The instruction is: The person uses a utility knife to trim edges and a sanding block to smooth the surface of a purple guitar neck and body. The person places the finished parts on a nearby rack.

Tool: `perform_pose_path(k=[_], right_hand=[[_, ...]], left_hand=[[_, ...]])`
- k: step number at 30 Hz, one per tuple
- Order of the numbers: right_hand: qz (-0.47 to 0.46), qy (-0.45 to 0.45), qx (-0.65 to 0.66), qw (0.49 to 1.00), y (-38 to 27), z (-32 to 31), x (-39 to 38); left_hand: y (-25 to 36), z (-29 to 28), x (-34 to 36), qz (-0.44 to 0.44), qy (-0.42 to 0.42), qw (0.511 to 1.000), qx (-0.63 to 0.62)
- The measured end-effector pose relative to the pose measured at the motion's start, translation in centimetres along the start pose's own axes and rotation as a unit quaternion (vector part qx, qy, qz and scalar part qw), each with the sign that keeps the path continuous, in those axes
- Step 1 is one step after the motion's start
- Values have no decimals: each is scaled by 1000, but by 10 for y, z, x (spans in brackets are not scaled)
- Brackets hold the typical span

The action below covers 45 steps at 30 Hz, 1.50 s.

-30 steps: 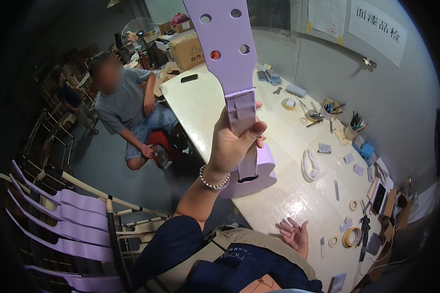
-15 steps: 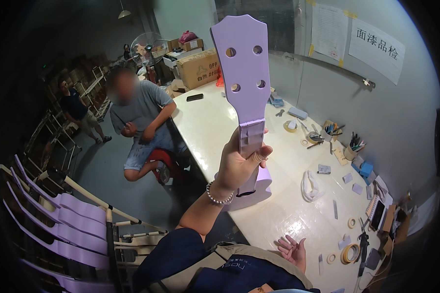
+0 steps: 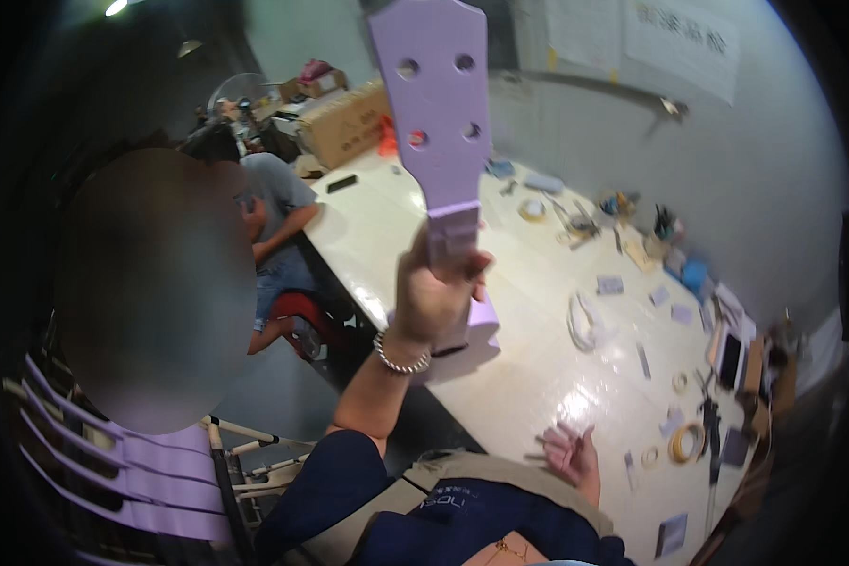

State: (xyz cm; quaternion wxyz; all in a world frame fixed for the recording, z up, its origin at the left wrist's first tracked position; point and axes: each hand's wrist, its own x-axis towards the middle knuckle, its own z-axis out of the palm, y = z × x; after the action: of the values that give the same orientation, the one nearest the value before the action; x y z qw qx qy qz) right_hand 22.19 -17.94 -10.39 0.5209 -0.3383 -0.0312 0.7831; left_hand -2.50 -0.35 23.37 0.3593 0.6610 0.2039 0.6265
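Along the right, a grey wall; beside it, a glossy cream table catching glare. To the left, blue-grey floor, red seat, pale tube rack. Far left, a lit lamp amid darkness.

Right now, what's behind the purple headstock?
A red thing juts past the left edge of the headstock; red also shows through its lower-left hole. Table and wall show around it. The rest is covered.

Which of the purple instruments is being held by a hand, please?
The purple instrument with the raised, four-holed headstock: the left hand grips its neck. The other purple instruments are grouped at lower left.
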Motion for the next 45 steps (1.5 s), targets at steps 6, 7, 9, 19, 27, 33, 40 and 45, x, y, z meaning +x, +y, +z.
perform_pose_path(k=[6,7,9,19,27,33,40,45], right_hand=[[-390,385,-135,826,-17,-6,-48],[-437,421,-134,784,-18,-20,-55],[-451,521,-160,707,-14,-49,-68],[-350,614,-593,387,-9,-64,-83],[-394,632,-568,350,-16,-74,-83],[-457,663,-273,526,-1,-21,-73],[-457,638,-201,586,26,-29,-80],[-469,569,-81,670,4,-21,-94]], left_hand=[[-46,13,17,-255,-406,876,46],[-60,22,6,-288,-442,846,78],[-80,46,-7,-343,-574,716,201],[-195,92,-119,-466,-761,412,183],[-262,184,-148,-170,-784,569,181],[-286,352,-192,-187,-582,761,216],[-286,410,-196,-135,-603,709,339],[-255,340,-165,-362,-550,753,15]])
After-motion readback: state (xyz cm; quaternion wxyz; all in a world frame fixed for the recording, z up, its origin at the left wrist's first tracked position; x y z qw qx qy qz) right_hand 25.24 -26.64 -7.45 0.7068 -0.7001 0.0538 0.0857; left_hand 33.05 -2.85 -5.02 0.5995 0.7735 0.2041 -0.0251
